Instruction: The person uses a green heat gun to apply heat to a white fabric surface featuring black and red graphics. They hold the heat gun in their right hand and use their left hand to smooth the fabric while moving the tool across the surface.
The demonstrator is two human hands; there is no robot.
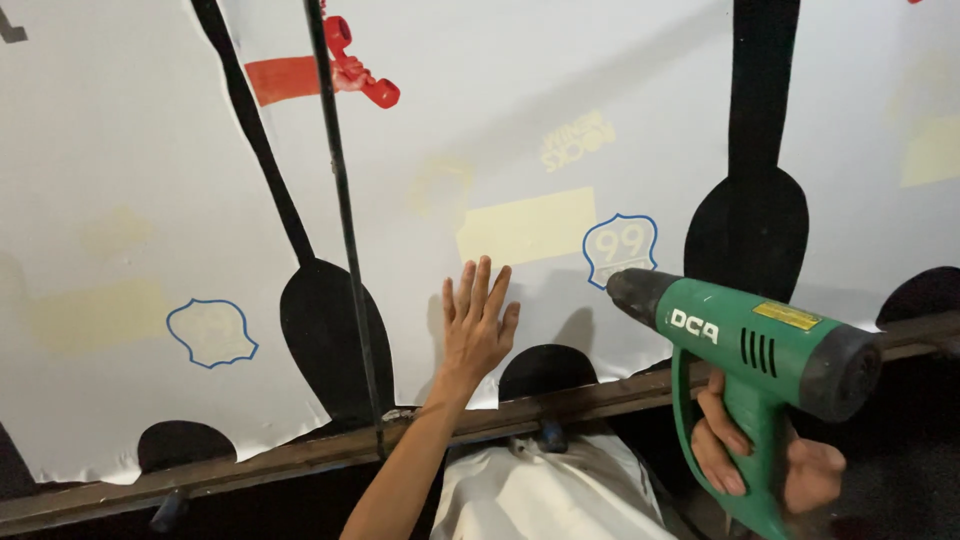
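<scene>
Scorching is threatening the white printed sheet (560,130) while the left hand (478,322), open and flat, is pressing it just beside the nozzle of the green heat gun (760,350) that the right hand (765,455) is gripping.

1. A large white printed sheet (560,90) is stretched flat over a frame and fills most of the view.
2. Its lower edge runs along a dark wooden rail (300,452), which slants up toward the right.
3. Black spoon-shaped prints (330,330) and rounded black shapes mark the sheet, along with two blue-outlined shield badges (620,247) and pale yellow patches (527,227).
4. A red clamp (355,65) sits near the top, beside a red strip.
5. A thin dark rod (345,220) crosses the sheet from top to rail.
6. The left hand (478,320) lies flat on the sheet, fingers spread.
</scene>
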